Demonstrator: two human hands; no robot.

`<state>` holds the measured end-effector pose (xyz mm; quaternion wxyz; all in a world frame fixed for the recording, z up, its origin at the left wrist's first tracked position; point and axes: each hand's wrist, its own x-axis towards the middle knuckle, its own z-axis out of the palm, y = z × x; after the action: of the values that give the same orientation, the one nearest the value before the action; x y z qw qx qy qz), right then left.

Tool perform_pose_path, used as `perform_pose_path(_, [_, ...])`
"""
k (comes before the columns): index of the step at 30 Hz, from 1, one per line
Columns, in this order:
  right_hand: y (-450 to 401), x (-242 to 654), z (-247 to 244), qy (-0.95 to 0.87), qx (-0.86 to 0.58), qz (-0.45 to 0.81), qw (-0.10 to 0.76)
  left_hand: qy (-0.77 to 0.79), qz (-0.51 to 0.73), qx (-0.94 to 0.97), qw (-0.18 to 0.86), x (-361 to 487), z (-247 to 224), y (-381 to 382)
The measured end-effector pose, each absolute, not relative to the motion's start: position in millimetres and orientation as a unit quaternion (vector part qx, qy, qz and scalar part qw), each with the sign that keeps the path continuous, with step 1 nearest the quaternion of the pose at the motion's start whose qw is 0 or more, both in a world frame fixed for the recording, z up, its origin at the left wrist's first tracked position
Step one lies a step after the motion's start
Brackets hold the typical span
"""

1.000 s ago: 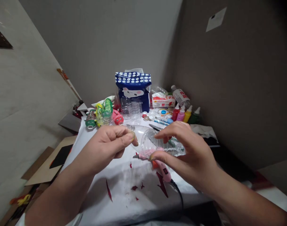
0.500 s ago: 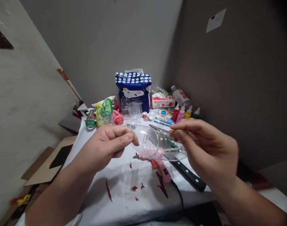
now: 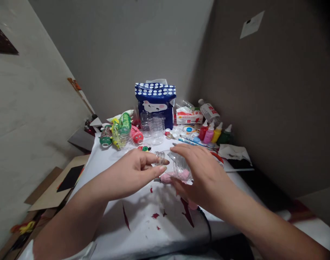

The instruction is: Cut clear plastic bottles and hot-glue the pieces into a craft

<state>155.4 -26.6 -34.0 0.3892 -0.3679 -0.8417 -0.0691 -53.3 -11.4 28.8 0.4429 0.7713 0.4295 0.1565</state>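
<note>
A clear plastic bottle [image 3: 180,165] lies on its side in the air over the table, its threaded neck pointing left. My left hand [image 3: 132,173] has its fingers and thumb around the neck. Curved over the bottle's body is my right hand [image 3: 205,180], fingers on top and thumb below; it hides the bottle's base. Beneath the bottle lies a pink hot glue gun [image 3: 167,177], partly covered by my right hand, with its black cord [image 3: 206,222] running toward the table's front edge.
Dark red scraps [image 3: 155,216] lie on the white-covered table [image 3: 132,238]. Behind stand a blue bag [image 3: 155,101], cut clear bottle pieces [image 3: 156,130], a tissue pack [image 3: 189,117] and paint bottles [image 3: 209,135]. Painted bottle figures [image 3: 124,124] sit back left. An orange scissor handle [image 3: 217,157] shows at right.
My right hand has moved left and now wraps around the bottle's body instead of being at its far end. The left hand stays at the neck, its fingers shifted slightly.
</note>
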Motion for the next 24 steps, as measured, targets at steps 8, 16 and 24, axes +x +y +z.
perform_pose_path(8, [-27.3, 150.8, -40.7, -0.85, -0.356, -0.094, 0.376, 0.391, 0.134, 0.803, 0.43, -57.8, 34.0, -10.0])
perform_pose_path(16, [-24.5, 164.0, -31.4, -0.857, -0.355, 0.003, 0.375, 0.439, 0.132, 0.818, 0.346, -56.4, 30.1, -11.8])
perform_pose_path(24, [-29.1, 162.6, -35.6, -0.859, -0.339, 0.107, 0.369, 0.422, 0.12, 0.826, 0.354, -58.4, 29.5, -11.5])
